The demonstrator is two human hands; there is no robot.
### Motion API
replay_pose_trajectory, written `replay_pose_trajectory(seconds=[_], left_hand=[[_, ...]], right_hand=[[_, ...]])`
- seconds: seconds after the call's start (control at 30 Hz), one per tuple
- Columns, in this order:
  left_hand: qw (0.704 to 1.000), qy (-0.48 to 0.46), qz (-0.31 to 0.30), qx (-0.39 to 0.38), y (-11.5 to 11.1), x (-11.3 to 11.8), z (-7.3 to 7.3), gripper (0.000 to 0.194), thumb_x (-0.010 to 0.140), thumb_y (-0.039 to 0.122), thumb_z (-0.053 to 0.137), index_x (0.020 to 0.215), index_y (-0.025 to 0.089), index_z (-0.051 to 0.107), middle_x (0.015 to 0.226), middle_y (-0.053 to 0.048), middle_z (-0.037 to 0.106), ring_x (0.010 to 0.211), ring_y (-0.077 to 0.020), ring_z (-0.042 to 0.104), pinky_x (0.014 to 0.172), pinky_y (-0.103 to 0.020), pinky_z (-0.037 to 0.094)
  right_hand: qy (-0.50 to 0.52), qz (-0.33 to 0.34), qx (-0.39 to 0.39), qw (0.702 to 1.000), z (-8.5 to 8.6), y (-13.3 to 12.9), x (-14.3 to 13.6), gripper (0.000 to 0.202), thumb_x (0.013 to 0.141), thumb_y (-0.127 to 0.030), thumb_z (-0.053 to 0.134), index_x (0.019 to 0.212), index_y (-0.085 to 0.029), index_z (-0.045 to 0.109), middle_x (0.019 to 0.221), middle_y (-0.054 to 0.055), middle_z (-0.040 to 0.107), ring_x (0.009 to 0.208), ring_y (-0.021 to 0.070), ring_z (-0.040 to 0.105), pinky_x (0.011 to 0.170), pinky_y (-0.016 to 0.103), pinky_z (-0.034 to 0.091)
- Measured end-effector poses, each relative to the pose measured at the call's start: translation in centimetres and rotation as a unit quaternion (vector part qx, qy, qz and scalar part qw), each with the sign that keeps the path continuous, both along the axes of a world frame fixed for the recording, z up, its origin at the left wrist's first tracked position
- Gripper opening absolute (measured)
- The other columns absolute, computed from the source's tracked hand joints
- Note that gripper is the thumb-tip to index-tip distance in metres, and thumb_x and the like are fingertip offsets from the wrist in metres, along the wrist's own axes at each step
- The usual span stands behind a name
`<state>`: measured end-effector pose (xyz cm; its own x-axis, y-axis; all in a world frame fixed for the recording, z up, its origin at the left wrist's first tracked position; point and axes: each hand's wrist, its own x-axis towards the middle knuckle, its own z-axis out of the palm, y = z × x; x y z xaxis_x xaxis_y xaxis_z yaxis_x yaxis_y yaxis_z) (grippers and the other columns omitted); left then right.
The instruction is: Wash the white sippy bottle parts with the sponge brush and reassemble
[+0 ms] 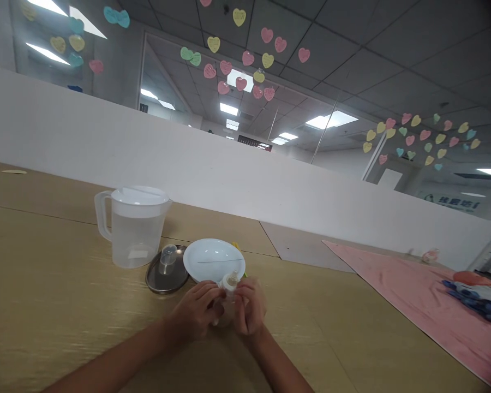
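A baby bottle (230, 280) with a white collar and a pale teat on top stands upright between my two hands. My left hand (198, 310) closes on its left side, fingers bent around the collar and upper body. From the right, my right hand (249, 305) pinches the collar with fingertips and thumb. Most of the bottle's lower part is hidden behind the fingers. Just beyond it sits a white bowl (213, 254). Left of the bowl, a clear domed cap (169, 256) rests on a dark round metal tray (163, 284).
A lidded clear plastic pitcher (137, 234) stands at the back left. Something yellow (236, 245) peeks out behind the bowl. Pink cloth (413, 295) covers the right side, with blue patterned fabric (474, 297) on it. A white wall (229, 174) runs along the back.
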<state>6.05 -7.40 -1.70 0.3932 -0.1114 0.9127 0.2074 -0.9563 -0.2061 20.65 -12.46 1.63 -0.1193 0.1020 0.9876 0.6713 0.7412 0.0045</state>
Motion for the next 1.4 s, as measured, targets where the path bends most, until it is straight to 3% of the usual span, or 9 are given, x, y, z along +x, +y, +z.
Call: replay_pose_trajectory(seconds=[0.1, 0.37, 0.47, 0.6, 0.83, 1.03, 1.2, 1.27, 1.4], left_hand=[[1.0, -0.01, -0.007, -0.007, 0.0, 0.1, -0.2, 0.015, 0.076, 0.002, 0.047, 0.073, 0.014, 0.055, 0.087, -0.008, 0.057, 0.084, -0.0171, 0.051, 0.074, -0.032, 0.048], [0.998, 0.031, -0.03, -0.038, -0.3, -0.5, 0.5, 0.014, 0.082, 0.016, 0.046, 0.092, 0.013, 0.056, 0.088, -0.01, 0.056, 0.084, -0.0198, 0.051, 0.071, -0.032, 0.049], [0.999, 0.021, -0.022, -0.026, -0.4, -0.3, 0.5, 0.011, 0.079, 0.01, 0.048, 0.086, 0.014, 0.056, 0.087, -0.009, 0.056, 0.082, -0.0187, 0.05, 0.07, -0.032, 0.049], [0.999, 0.011, -0.018, -0.031, -0.3, 0.0, 0.3, 0.013, 0.077, 0.004, 0.047, 0.078, 0.014, 0.055, 0.084, -0.008, 0.056, 0.082, -0.0173, 0.051, 0.071, -0.031, 0.048], [0.999, 0.005, -0.012, -0.044, -0.1, -0.4, 0.1, 0.011, 0.079, 0.012, 0.045, 0.074, 0.015, 0.055, 0.084, -0.009, 0.055, 0.081, -0.0189, 0.051, 0.067, -0.032, 0.048], [0.999, 0.003, -0.02, -0.031, -0.3, -0.3, 0.7, 0.013, 0.081, 0.014, 0.044, 0.082, 0.014, 0.057, 0.087, -0.011, 0.059, 0.084, -0.0205, 0.052, 0.069, -0.034, 0.048], [0.996, 0.013, -0.063, -0.07, -0.1, -0.5, 0.7, 0.02, 0.084, 0.013, 0.041, 0.096, 0.016, 0.057, 0.089, -0.009, 0.062, 0.082, -0.0192, 0.055, 0.072, -0.033, 0.047], [0.99, -0.017, -0.064, -0.123, 0.0, -0.8, 0.7, 0.024, 0.085, 0.011, 0.038, 0.103, 0.017, 0.053, 0.09, -0.008, 0.062, 0.083, -0.0184, 0.056, 0.073, -0.032, 0.046], [0.97, -0.039, -0.007, -0.242, 0.0, -1.4, 0.9, 0.026, 0.085, 0.016, 0.044, 0.111, 0.019, 0.046, 0.091, -0.006, 0.061, 0.083, -0.0186, 0.057, 0.074, -0.032, 0.045]], right_hand=[[0.023, -0.005, -0.016, 1.0, -0.2, 0.1, 0.2, 0.014, 0.077, -0.008, 0.042, 0.083, -0.019, 0.05, 0.067, 0.003, 0.053, 0.062, 0.0158, 0.05, 0.054, 0.031, 0.042], [-0.077, 0.058, 0.025, 0.995, 0.3, -0.4, -1.5, 0.02, 0.072, -0.007, 0.043, 0.087, -0.017, 0.051, 0.075, 0.006, 0.059, 0.067, 0.0171, 0.057, 0.058, 0.032, 0.049], [-0.061, 0.027, 0.029, 0.997, 0.4, -0.3, -0.9, 0.022, 0.073, -0.007, 0.042, 0.091, -0.017, 0.051, 0.079, 0.008, 0.059, 0.069, 0.0175, 0.058, 0.057, 0.032, 0.049], [-0.032, -0.024, 0.023, 0.999, 0.3, -0.3, -0.1, 0.018, 0.073, -0.007, 0.043, 0.085, -0.019, 0.051, 0.067, 0.004, 0.056, 0.06, 0.0162, 0.053, 0.052, 0.029, 0.044], [-0.052, -0.003, 0.016, 0.999, 0.1, -0.4, -0.9, 0.017, 0.071, -0.007, 0.044, 0.082, -0.018, 0.051, 0.067, 0.004, 0.055, 0.062, 0.0169, 0.055, 0.053, 0.031, 0.045], [-0.091, -0.002, 0.05, 0.995, 0.4, -0.4, -0.9, 0.019, 0.069, -0.006, 0.045, 0.084, -0.017, 0.053, 0.069, 0.006, 0.057, 0.066, 0.0173, 0.057, 0.055, 0.031, 0.049], [-0.121, -0.027, 0.079, 0.989, 0.5, -0.2, 0.2, 0.021, 0.074, -0.011, 0.045, 0.092, -0.016, 0.055, 0.085, 0.009, 0.059, 0.085, 0.0208, 0.058, 0.069, 0.036, 0.051], [-0.039, -0.043, 0.041, 0.997, 0.4, 0.2, 0.9, 0.023, 0.078, -0.012, 0.044, 0.099, -0.017, 0.054, 0.093, 0.011, 0.058, 0.092, 0.0222, 0.057, 0.075, 0.04, 0.05], [0.067, -0.003, -0.14, 0.988, -0.2, 1.0, 1.7, 0.029, 0.085, -0.017, 0.039, 0.113, -0.018, 0.049, 0.104, 0.011, 0.058, 0.1, 0.0229, 0.056, 0.084, 0.042, 0.047]])
